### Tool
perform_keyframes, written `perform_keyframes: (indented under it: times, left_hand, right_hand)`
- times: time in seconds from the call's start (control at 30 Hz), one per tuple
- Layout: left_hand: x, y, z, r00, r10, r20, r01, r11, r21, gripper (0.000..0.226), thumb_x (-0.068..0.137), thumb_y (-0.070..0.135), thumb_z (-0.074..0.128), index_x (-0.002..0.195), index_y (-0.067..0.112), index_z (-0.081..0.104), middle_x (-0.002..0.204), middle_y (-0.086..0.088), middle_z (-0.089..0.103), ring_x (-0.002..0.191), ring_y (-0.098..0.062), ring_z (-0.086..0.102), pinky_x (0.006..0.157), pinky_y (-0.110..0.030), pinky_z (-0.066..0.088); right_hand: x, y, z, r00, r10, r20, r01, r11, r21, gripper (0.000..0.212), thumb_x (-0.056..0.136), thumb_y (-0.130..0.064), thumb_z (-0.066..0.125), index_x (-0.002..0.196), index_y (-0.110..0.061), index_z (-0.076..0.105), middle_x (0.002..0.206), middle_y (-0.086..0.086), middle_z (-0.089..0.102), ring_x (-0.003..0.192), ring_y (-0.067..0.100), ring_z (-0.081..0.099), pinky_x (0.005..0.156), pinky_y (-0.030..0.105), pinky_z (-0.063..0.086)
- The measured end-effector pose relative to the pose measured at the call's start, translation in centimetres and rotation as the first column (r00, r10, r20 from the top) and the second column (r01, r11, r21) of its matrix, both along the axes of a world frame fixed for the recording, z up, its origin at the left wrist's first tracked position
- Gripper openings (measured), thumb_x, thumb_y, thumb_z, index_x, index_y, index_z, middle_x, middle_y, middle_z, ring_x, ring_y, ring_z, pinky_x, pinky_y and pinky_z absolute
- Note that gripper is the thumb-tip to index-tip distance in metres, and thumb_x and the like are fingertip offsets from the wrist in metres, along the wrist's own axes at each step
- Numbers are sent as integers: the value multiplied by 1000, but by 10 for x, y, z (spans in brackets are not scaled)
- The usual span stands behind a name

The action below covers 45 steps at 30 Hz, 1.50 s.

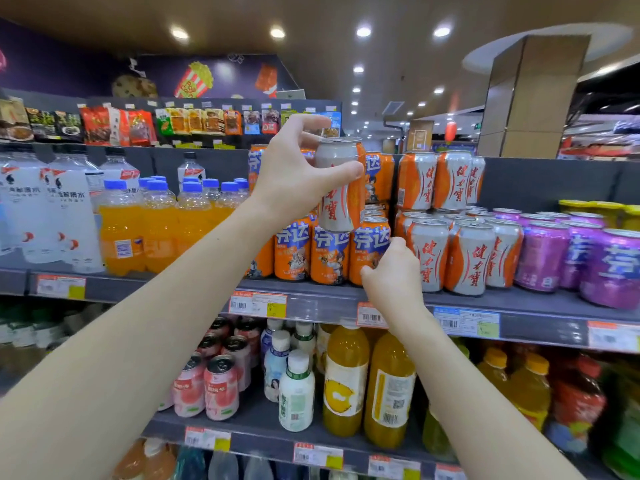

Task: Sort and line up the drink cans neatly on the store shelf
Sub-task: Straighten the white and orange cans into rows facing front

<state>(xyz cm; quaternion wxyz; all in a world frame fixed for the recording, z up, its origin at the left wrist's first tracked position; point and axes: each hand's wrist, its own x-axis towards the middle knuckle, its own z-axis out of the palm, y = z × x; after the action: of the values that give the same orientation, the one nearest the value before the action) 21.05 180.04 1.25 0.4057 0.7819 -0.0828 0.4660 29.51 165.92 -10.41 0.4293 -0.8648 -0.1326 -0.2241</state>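
Left hand point(294, 171) grips a seemingly missorted white-and-orange can point(341, 192); right hand point(393, 277) clasps an orange can point(367, 251) at the front edge of the shelf point(540, 301), probably to straighten it.

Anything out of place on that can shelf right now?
Yes: the white can in the left hand is held over the orange cans, while the matching white cans stand further right. The right hand grips the end orange can.
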Motion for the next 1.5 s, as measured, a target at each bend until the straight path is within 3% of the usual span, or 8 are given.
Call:
perform_keyframes:
  times: [0.23,0.33,0.43,0.53,0.67,0.9,1.2,1.5]
  left_hand:
    - [9,-28,3,995,-102,-22,102,995,5,71,74,40,90,135,29,55,117,6,63,102,-9,68,82,-23,59]
    - [15,-53,5,988,-149,-34,149,989,10,69,75,38,91,134,28,57,115,8,62,96,-4,66,72,-13,54]
    - [23,-83,2,976,-209,-60,211,977,25,68,75,37,91,133,28,57,115,8,63,97,-3,66,71,-11,54]
    - [31,-116,-4,959,-268,-90,272,962,36,67,75,35,91,133,26,57,112,11,63,92,-2,67,71,-9,53]
    - [46,-158,-11,938,-324,-120,330,944,31,70,74,35,92,134,24,57,111,11,65,91,-1,68,71,-11,54]
    - [70,-211,-17,928,-342,-147,350,936,35,69,76,38,90,135,25,56,114,9,64,99,-6,67,76,-16,57]
    - [99,-212,-25,915,-250,-315,306,942,139,41,96,40,69,132,26,58,115,9,66,103,-6,66,78,-23,58]
    - [116,-190,-27,942,40,-333,97,917,386,29,101,25,62,130,19,64,125,4,66,109,-9,59,88,-23,48]
  right_hand:
    - [-17,-22,-3,997,58,50,-61,997,50,43,92,-21,71,131,-13,56,124,5,66,116,22,63,93,32,53]
    - [-32,-59,9,994,12,113,-36,977,211,33,92,-15,66,124,-16,62,113,-2,67,105,16,65,80,15,47]
    - [-38,-104,26,986,5,166,-66,928,366,36,88,-15,69,123,-17,60,105,-9,65,98,9,65,86,25,52]
    - [-37,-139,38,978,135,158,-179,931,317,52,86,-19,72,134,-23,53,120,-11,63,111,5,61,96,31,54]
    - [-34,-169,42,959,248,137,-279,903,325,58,87,-28,79,135,-29,48,117,-23,60,105,-11,57,71,8,52]
    - [-13,-210,37,974,144,175,-204,891,406,63,80,-40,86,131,-28,51,113,-21,61,99,-9,60,66,6,51]
    - [31,-244,21,977,214,-18,-179,854,488,53,81,-27,87,126,-24,60,114,-11,69,106,4,66,82,24,57]
    - [61,-253,9,936,330,-122,-246,860,447,52,82,-19,85,127,-19,59,114,-7,70,100,5,67,72,19,55]
